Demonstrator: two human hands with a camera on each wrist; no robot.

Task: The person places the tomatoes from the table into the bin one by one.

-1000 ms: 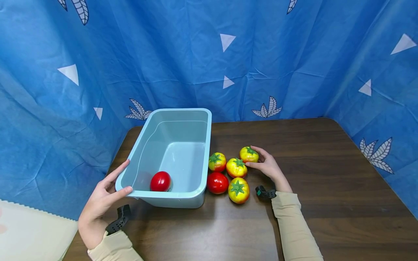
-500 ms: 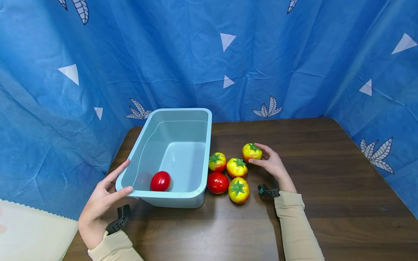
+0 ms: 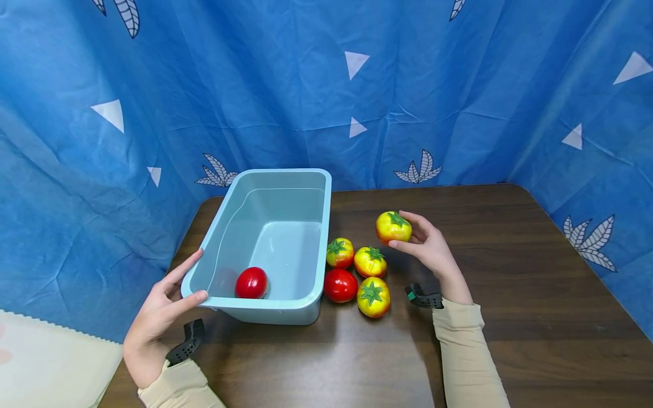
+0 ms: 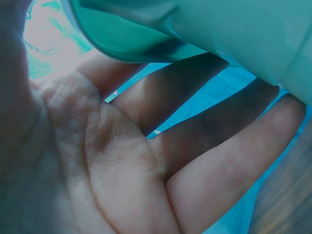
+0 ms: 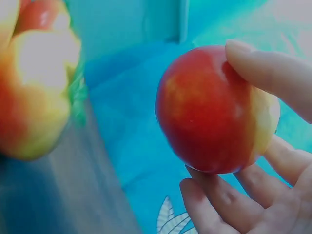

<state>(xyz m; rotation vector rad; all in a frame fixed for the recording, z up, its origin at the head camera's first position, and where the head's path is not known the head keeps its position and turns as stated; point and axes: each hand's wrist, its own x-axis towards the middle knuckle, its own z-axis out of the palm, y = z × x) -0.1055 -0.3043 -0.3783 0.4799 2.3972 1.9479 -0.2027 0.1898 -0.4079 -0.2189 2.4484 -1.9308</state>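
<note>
A yellow-and-red tomato (image 3: 393, 227) with a green leafy top is raised over the table, its red underside facing the right wrist view. The right hand (image 3: 427, 241) grips it between thumb and fingers. My left hand (image 3: 160, 311) holds the near left corner of a light blue plastic bin (image 3: 326, 243), with the thumb on the front rim and the fingers spread along the left side. In the left wrist view, fingertips touch the bin's outer wall. Inside the bin lies one red tomato (image 3: 251, 283), near the front.
Beside the bin's right wall sit a red tomato (image 3: 340, 285) and three yellow-red tomatoes, among them a front one (image 3: 373, 297) and a middle one (image 3: 370, 262). A brown wooden table (image 3: 510, 283) carries everything. Blue patterned cloth (image 3: 433, 85) hangs behind and at both sides.
The right hand has lifted the farthest yellow-red tomato off the table, up and away from the other tomatoes. The left hand and the bin have stayed put.
</note>
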